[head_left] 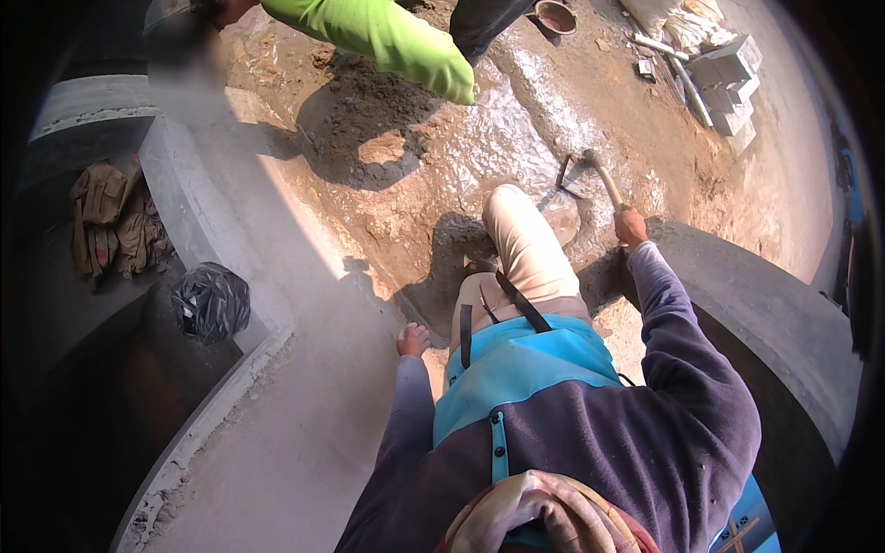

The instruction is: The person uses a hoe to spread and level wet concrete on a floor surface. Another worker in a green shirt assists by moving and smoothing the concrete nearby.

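My right hand (631, 227) is wrapped round the wooden handle of a hoe (606, 181). Its dark metal head rests at the wet, shiny mud (516, 138) in front of my bent knee. Hanging low beside my left thigh, my left hand (413, 340) has its fingers curled in, and nothing shows in them. Beyond the mud rises a dark heap of damp soil or mortar (355, 120), partly in shade.
A co-worker's bright green sleeve (387, 46) reaches in over the heap. A low concrete wall (747, 295) curves along my right. A black plastic bag (211, 302) lies left, near brown sacks (109, 221). Grey blocks (728, 78) and a bowl (556, 17) stand far right.
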The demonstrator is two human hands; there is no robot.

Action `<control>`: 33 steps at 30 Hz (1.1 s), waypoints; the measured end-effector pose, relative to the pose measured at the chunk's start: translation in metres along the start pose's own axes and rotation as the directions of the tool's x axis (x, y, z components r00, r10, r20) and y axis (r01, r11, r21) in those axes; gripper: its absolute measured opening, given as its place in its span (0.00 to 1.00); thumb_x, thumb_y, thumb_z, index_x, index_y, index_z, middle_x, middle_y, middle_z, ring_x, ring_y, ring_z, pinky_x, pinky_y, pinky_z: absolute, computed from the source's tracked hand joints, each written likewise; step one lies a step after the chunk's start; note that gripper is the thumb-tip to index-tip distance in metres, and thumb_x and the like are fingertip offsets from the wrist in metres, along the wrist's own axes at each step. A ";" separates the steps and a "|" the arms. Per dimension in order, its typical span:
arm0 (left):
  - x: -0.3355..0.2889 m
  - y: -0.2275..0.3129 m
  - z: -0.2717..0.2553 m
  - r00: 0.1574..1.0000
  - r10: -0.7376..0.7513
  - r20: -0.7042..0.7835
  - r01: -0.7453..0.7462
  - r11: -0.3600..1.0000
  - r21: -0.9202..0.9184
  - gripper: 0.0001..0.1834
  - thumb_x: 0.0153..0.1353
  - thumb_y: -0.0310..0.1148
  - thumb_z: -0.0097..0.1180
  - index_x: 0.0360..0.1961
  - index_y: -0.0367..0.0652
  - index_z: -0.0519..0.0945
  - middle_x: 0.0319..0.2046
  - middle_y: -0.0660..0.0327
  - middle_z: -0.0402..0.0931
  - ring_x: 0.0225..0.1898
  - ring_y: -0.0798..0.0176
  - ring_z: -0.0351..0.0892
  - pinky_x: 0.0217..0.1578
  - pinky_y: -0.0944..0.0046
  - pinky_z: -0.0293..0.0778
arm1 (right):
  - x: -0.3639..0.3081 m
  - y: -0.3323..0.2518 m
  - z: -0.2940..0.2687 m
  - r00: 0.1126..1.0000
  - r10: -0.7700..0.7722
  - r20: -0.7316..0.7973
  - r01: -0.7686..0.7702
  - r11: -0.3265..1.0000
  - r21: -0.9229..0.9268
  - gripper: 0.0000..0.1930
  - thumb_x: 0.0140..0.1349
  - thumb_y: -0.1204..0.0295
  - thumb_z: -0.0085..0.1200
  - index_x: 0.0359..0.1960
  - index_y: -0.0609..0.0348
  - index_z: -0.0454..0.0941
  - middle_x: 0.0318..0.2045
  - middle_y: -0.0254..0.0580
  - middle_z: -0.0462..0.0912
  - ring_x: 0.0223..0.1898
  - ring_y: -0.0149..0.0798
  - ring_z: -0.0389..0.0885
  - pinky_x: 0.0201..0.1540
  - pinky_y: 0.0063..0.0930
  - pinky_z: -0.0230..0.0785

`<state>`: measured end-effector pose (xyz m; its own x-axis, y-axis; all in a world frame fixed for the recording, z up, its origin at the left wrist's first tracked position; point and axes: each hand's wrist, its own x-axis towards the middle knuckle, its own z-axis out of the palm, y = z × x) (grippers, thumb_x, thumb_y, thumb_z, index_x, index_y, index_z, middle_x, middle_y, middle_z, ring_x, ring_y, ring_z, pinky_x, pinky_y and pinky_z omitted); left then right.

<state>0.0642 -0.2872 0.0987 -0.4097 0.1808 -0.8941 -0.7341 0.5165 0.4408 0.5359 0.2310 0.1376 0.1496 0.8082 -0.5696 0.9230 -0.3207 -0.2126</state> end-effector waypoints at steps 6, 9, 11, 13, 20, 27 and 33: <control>-0.035 -0.026 0.032 0.992 -0.122 -0.012 0.120 0.985 -0.126 0.18 0.71 0.45 0.52 0.55 0.47 0.76 0.45 0.54 0.82 0.45 0.52 0.85 0.38 0.54 0.80 | -0.008 0.001 -0.023 0.997 0.020 0.077 -0.012 0.994 -0.107 0.15 0.68 0.61 0.46 0.48 0.53 0.80 0.30 0.49 0.86 0.28 0.46 0.88 0.37 0.42 0.81; -0.056 -0.016 0.069 0.988 -0.105 -0.117 0.090 0.988 -0.129 0.21 0.69 0.46 0.54 0.55 0.45 0.76 0.46 0.56 0.82 0.48 0.56 0.84 0.45 0.55 0.79 | -0.012 0.003 -0.029 0.978 0.111 0.179 -0.107 0.994 -0.032 0.17 0.67 0.60 0.49 0.51 0.53 0.79 0.30 0.49 0.87 0.31 0.51 0.89 0.41 0.45 0.80; -0.056 0.001 0.101 0.984 -0.087 -0.154 0.074 0.993 -0.088 0.22 0.70 0.45 0.53 0.57 0.43 0.75 0.47 0.55 0.82 0.49 0.55 0.83 0.46 0.54 0.79 | 0.003 0.000 -0.031 0.985 0.094 0.145 -0.077 0.990 -0.120 0.18 0.67 0.58 0.49 0.52 0.53 0.79 0.32 0.51 0.88 0.34 0.54 0.89 0.43 0.47 0.80; -0.066 0.005 0.120 0.974 -0.050 -0.220 0.047 0.999 -0.020 0.21 0.71 0.45 0.49 0.55 0.41 0.78 0.46 0.52 0.83 0.48 0.51 0.83 0.44 0.53 0.78 | -0.001 0.001 -0.029 0.977 0.135 0.167 -0.111 0.983 -0.146 0.19 0.66 0.57 0.50 0.55 0.49 0.79 0.37 0.55 0.88 0.41 0.58 0.88 0.47 0.50 0.79; -0.072 0.023 0.093 0.888 0.407 -0.214 -0.258 0.825 0.503 0.22 0.73 0.40 0.45 0.48 0.31 0.83 0.41 0.49 0.85 0.43 0.52 0.83 0.48 0.57 0.75 | 0.001 0.014 -0.016 0.971 0.107 0.213 -0.102 0.994 -0.031 0.30 0.67 0.57 0.51 0.70 0.49 0.68 0.47 0.65 0.84 0.51 0.64 0.83 0.55 0.52 0.76; -0.094 0.051 0.081 0.935 0.114 -0.336 -0.012 0.957 0.291 0.20 0.72 0.45 0.49 0.53 0.39 0.78 0.42 0.56 0.84 0.40 0.61 0.85 0.35 0.63 0.79 | -0.012 0.019 -0.012 0.996 -0.025 0.084 0.028 0.999 -0.038 0.28 0.68 0.60 0.53 0.69 0.48 0.70 0.42 0.63 0.87 0.37 0.56 0.89 0.40 0.43 0.84; -0.087 0.048 0.108 0.955 0.088 -0.282 -0.024 0.975 0.223 0.23 0.71 0.46 0.51 0.58 0.40 0.76 0.43 0.58 0.83 0.40 0.62 0.83 0.36 0.62 0.78 | 0.000 0.006 -0.025 0.981 0.058 0.183 -0.061 0.998 0.010 0.28 0.70 0.62 0.52 0.71 0.49 0.68 0.35 0.57 0.87 0.29 0.50 0.89 0.34 0.41 0.84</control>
<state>0.1231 -0.1876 0.1888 -0.6089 -0.0177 -0.7931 -0.5849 0.6854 0.4337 0.5504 0.2409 0.1558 0.1354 0.6840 -0.7169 0.9085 -0.3743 -0.1856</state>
